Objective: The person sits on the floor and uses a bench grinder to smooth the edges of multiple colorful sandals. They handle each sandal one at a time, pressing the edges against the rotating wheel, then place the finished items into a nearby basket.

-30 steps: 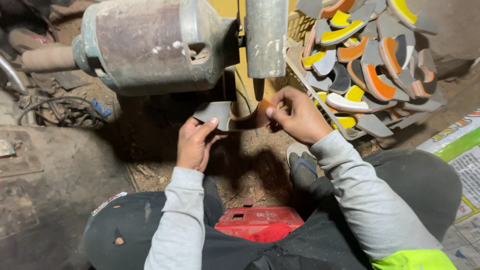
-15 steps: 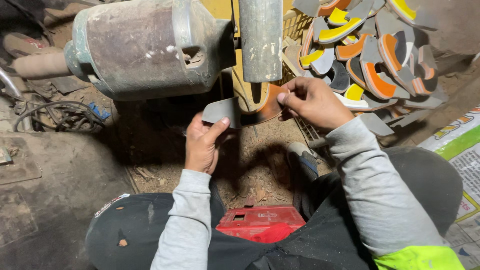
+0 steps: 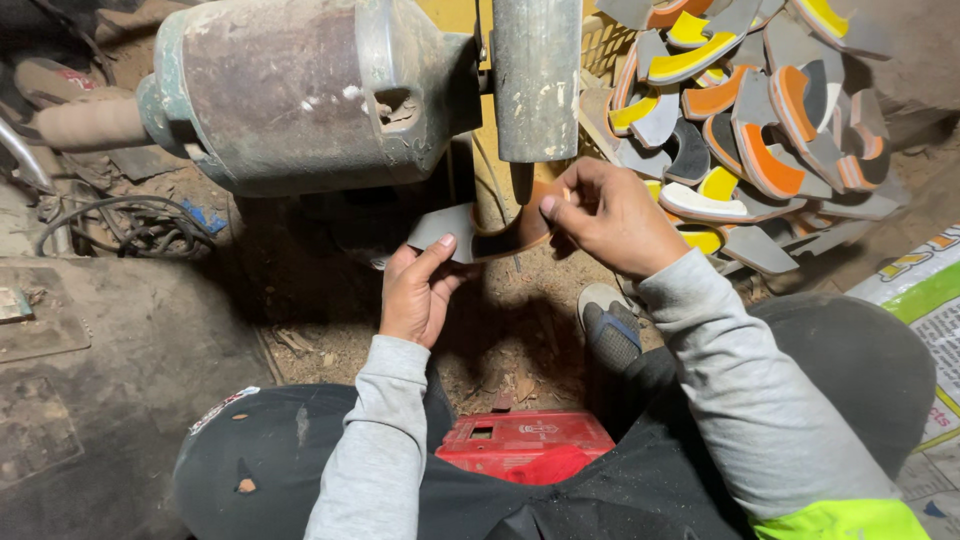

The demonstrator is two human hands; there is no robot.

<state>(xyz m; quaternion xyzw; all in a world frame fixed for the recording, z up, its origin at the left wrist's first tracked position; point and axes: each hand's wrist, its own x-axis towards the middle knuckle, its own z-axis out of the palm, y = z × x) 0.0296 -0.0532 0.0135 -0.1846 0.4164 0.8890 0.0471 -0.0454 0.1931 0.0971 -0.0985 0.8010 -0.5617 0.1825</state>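
Observation:
A curved grey and orange shoe-sole piece (image 3: 490,232) is held just under the grey grinding wheel (image 3: 536,78) of a rusty motor (image 3: 300,90). My left hand (image 3: 418,290) pinches its grey left end. My right hand (image 3: 612,215) grips its orange right end close to the wheel. Both arms wear grey sleeves.
A heap of grey, orange and yellow sole pieces (image 3: 745,120) fills a crate at the upper right. A red box (image 3: 525,447) sits between my knees, above dusty ground with shavings. Cables (image 3: 120,230) lie at the left. A printed sack (image 3: 925,300) lies at the right.
Both hands have lifted the sole piece closer to the wheel, and my right hand has shifted along its orange end.

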